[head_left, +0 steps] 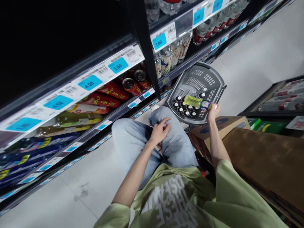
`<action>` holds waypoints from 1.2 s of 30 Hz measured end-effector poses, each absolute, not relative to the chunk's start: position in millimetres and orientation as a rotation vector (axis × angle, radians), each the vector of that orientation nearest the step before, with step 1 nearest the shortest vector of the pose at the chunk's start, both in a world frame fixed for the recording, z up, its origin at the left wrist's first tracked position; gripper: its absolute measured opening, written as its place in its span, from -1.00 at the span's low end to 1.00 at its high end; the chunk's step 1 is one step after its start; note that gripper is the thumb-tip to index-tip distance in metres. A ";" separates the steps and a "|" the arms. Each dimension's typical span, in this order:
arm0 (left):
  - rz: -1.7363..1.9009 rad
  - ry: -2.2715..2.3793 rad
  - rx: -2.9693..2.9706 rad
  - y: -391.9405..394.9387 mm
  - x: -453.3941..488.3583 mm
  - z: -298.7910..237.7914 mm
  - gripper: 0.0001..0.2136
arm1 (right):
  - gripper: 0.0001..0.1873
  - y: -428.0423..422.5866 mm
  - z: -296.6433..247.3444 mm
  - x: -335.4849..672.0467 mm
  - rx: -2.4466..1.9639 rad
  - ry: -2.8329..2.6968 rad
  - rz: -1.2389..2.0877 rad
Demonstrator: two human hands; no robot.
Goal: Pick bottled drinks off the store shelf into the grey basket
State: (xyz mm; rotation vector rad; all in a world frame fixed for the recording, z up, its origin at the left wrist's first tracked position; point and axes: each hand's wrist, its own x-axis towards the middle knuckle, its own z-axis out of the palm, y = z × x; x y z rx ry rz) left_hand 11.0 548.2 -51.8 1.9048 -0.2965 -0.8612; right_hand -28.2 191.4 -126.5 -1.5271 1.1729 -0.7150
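A bottle of yellow-green drink (192, 101) with a blue label is gripped near its cap end by my right hand (213, 111). The hand's fingers are closed round it, and the bottle lies sideways over a grey plastic shopping basket (217, 79). Inside that basket, several dark bottles with white caps (186, 113) stand upright in a cluster. My left hand (161, 130) rests on my bent knee, its fingers loosely bent and apart, holding nothing.
Shelves with blue price tags (90, 83) run along the left, holding red drink cans (131, 86) and bottles lying down (38, 142). Water bottles (175, 52) stand farther along. Cardboard boxes (266, 155) are close on my right, with a rack of bottles (285, 96) beyond.
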 end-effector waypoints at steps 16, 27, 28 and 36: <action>-0.994 -0.259 1.906 562.8 16.2 -51.4 -0.55 | -0.53 74.5 -231.4 86.0 -2.332 0.932 -0.292; -1.144 -0.432 2.112 563.6 12.5 -57.1 -0.39 | -0.65 27.9 -322.9 154.6 -2.356 1.000 -0.199; -1.148 -0.420 2.137 562.1 11.1 -56.0 -0.41 | -0.66 27.5 -329.5 158.6 -2.353 1.013 -0.183; -1.100 -0.376 2.306 553.8 -2.2 -43.2 -0.45 | -0.71 30.6 -363.7 176.8 -2.202 1.255 -0.146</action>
